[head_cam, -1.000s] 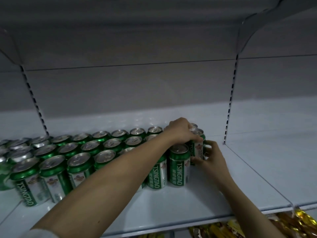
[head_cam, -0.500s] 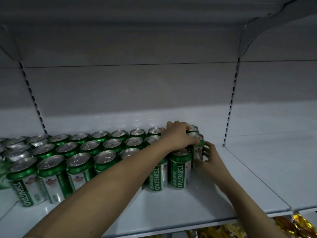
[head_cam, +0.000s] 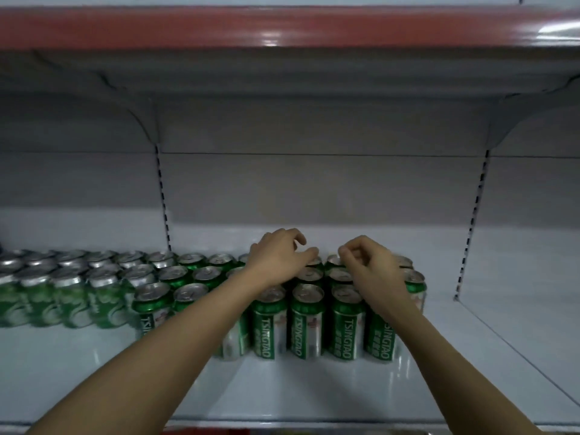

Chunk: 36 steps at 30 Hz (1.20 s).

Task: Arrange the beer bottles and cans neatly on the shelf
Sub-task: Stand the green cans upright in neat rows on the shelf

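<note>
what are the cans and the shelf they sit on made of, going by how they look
The cans look like thin metal, probably aluminium: bare silver tops with pull tabs that catch the light, and glossy green printed sides. The shelf looks like sheet metal with a smooth, pale painted finish: it mirrors the cans faintly, and slotted uprights run up the back panel. Coated board cannot be ruled out.

Green aluminium beer cans with silver tops and white "TSINGTAO" lettering (head_cam: 306, 321) stand upright on the pale white metal shelf (head_cam: 314, 394), packed side by side in three rows that run from the left edge to right of the middle. The front row shows its labels; the rows behind show mostly their pull-tab lids. The cans at the left (head_cam: 62, 296) are blurred. At the right end the block stops short of the slotted upright.
</note>
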Available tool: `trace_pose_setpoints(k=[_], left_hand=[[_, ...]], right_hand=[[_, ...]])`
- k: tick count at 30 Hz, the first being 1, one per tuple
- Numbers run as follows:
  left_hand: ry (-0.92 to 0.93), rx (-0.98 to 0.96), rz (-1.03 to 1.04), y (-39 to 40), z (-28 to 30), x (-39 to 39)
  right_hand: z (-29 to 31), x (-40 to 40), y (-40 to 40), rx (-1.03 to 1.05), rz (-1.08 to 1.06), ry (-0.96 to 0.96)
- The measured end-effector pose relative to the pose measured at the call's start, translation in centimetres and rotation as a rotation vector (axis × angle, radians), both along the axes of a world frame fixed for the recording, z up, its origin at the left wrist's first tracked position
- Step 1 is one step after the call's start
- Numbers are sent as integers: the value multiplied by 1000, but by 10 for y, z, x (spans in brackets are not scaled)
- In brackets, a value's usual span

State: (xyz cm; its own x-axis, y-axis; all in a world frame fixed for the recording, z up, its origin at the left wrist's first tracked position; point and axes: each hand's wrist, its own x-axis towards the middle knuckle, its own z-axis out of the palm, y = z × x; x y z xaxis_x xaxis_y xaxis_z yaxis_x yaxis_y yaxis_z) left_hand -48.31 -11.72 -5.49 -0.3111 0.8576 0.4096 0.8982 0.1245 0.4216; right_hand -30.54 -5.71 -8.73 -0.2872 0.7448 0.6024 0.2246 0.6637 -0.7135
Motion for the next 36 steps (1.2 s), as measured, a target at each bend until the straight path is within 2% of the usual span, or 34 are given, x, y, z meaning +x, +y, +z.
trace_pose_setpoints(k=[6, 13, 17, 22, 28, 33, 36], left_hand=[[83, -44, 193, -73, 5, -77], [0, -32, 376, -182, 0, -170], [-36, -16, 526, -252, -20, -222], [-127, 79, 741, -338, -49, -292], [-319, 318, 884, -424, -91, -385], [-484, 548, 960, -454, -103, -462], [-504, 629, 985, -460, -114, -501]], right_hand=[[19, -89, -46, 65, 162, -255], [25, -210, -126, 126, 414, -439], [19, -290, -184, 240, 541, -516], [1, -390, -260, 161, 789, -648], [-28, -505, -338, 16, 987, -676], [-43, -589, -380, -139, 1004, -599], [-51, -630, -395, -194, 996, -516]])
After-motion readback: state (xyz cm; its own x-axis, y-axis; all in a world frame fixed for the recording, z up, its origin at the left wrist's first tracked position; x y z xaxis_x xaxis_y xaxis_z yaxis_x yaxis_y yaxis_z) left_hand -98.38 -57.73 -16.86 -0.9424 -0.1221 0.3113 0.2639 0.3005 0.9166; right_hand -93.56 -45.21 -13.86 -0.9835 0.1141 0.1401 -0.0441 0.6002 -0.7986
